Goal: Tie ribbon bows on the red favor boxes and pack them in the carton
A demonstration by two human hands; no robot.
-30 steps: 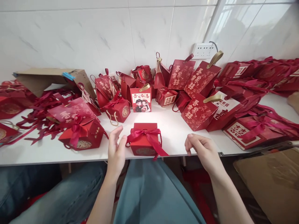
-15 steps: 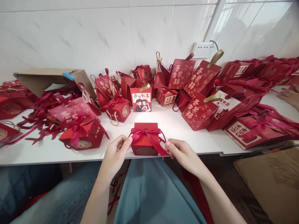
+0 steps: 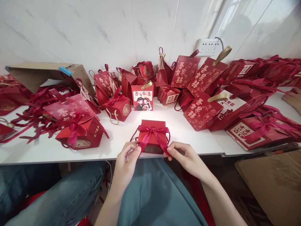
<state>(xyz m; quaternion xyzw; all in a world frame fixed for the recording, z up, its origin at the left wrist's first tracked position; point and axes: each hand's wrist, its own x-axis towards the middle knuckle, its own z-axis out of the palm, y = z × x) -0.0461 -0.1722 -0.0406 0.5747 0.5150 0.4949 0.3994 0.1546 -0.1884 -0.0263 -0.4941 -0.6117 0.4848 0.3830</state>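
A small red gift box with a round emblem on its front stands at the table's near edge. Tied across its top is a dark pink ribbon, its two tails hanging down the front. My left hand pinches the left tail at the box's lower left corner. At the lower right, my right hand grips the other tail between thumb and fingers. Twisted red cord handles stick out at both sides of the box.
Many red gift boxes crowd the white table to the left, back and right. A cardboard carton stands at the back left. Near the right edge rests another person's hand. A power strip is on the wall.
My left hand has moved from the box's upper left side down to the left ribbon tail. The tails now hang to both sides. The view has shifted slightly.
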